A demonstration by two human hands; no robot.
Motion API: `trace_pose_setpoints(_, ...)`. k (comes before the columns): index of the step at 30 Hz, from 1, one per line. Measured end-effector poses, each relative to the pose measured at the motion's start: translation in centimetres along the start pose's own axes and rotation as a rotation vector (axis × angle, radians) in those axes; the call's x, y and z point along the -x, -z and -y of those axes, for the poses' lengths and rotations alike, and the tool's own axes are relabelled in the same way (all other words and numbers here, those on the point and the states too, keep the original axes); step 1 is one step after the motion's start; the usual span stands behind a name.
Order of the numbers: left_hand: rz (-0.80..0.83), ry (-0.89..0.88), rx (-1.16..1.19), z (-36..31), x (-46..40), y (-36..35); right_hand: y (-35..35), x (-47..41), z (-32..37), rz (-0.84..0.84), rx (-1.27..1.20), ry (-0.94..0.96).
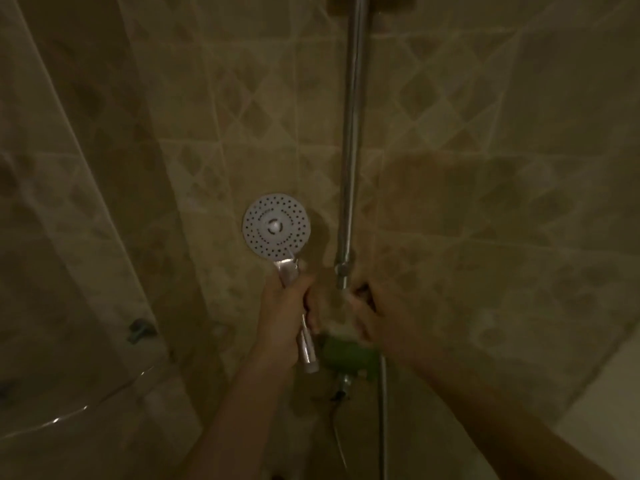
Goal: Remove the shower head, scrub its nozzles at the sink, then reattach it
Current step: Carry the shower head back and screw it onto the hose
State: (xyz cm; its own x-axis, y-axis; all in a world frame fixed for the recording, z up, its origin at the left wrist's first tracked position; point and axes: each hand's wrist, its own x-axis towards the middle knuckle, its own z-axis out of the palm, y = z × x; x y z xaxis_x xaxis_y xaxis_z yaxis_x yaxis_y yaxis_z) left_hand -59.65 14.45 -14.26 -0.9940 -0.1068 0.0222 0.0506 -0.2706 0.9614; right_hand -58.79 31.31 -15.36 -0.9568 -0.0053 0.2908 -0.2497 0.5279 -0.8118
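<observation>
Two hands: both raised in front of a dim tiled shower wall, seen in the head view.
Left hand [284, 299]: wrapped around the handle of the shower head, fingers closed on the chrome stem, forearm running down to the lower middle of the picture.
Shower head [276, 225]: round white face with rings of dark nozzle holes turned toward the camera, held upright just left of the riser pipe; the handle's lower end sticks out below the fist with no hose on it that I can make out.
Right hand [372, 311]: curled at the foot of the riser pipe, fingers bent around something there; blur and poor light hide whether it truly grips it, so I cannot tell.
Riser pipe [351, 140]: chrome, running from the top edge down to a joint just above the right hand.
Green object [348, 355]: lies below and between the two hands, partly covered by the right hand; too dark to identify.
Thin pipe [382, 417]: runs down from under the right wrist to the bottom edge.
Tiled wall [485, 133]: beige with diamond patterns, behind everything.
Curtain [52, 202]: pale, translucent, hanging at the left.
</observation>
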Motion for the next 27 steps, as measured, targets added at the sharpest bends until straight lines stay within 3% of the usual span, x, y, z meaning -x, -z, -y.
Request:
trace_pose_setpoints(4,-0.187,0.14,0.086,3.8,1.4,1.7,-4.3,5.0,-3.1,0.218,0.005,-0.024)
trace_pose_setpoints(9,-0.501,0.071,0.064,6.3,3.5,4.5,-9.1,8.8,-5.1,0.385,0.186,0.064)
trace_pose_setpoints(16,-0.876,0.011,0.053,7.3,7.7,8.2,-13.3,12.5,-3.3,0.492,0.084,0.164)
trace_pose_setpoints(24,-0.824,0.004,0.336,6.5,11.1,13.2,-17.0,14.4,0.0,0.679,0.136,0.143)
trace_pose_setpoints(27,-0.709,0.035,0.442,6.0,12.0,15.8,-18.3,14.6,1.8,0.84,0.049,0.049)
